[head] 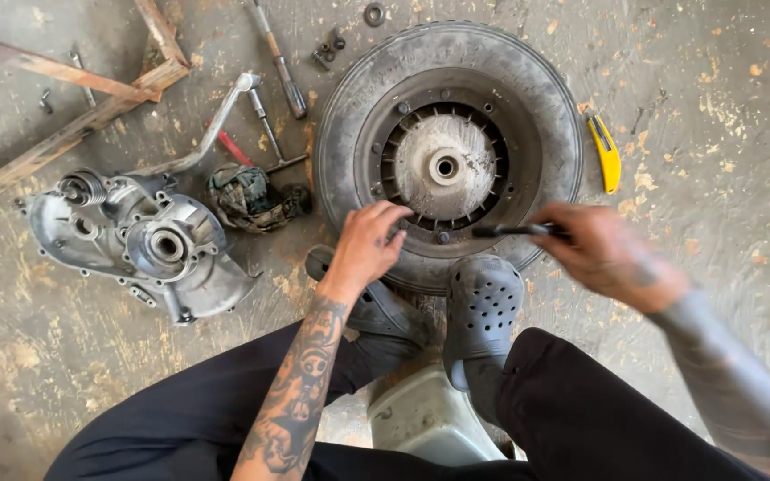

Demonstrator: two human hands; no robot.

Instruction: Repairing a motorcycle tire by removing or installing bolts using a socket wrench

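Listing from left to right, as seen by the head camera on a stained concrete floor (715,116).

Far left: rusty angle-iron frame (73,107), lying flat. Below it, an aluminium engine casing (140,240), open face up, with a bent lever (202,142) rising from it toward the tools.

Left of centre: a crumpled dirty rag (247,198), a T-handle wrench (265,125), and a screwdriver (280,67) angled away from the person. Loose bolts (327,49) and a washer (373,13) lie near the top edge.

Centre: small wheel (447,147), lying flat on the floor, tyre around a dark hub with a pale central plate and bore. Its near edge rests against the person's grey perforated clogs (483,303).

Left hand (369,245): fingers curled down onto the near rim of the hub, touching it, not closed round any loose item. It is the hand nearer the wheel's centre.

Right hand (603,258): grip clamped on a dark slim tool (514,231), blurred by motion. The tool's long axis runs nearly level, pointing left, tip at the hub's near edge just beside the left fingertips; the hub lies left of and slightly beyond this grip.

Right: yellow utility knife (606,153), just beside the tyre, well apart from either hand.

Bottom: pale low seat (425,419) between the legs.
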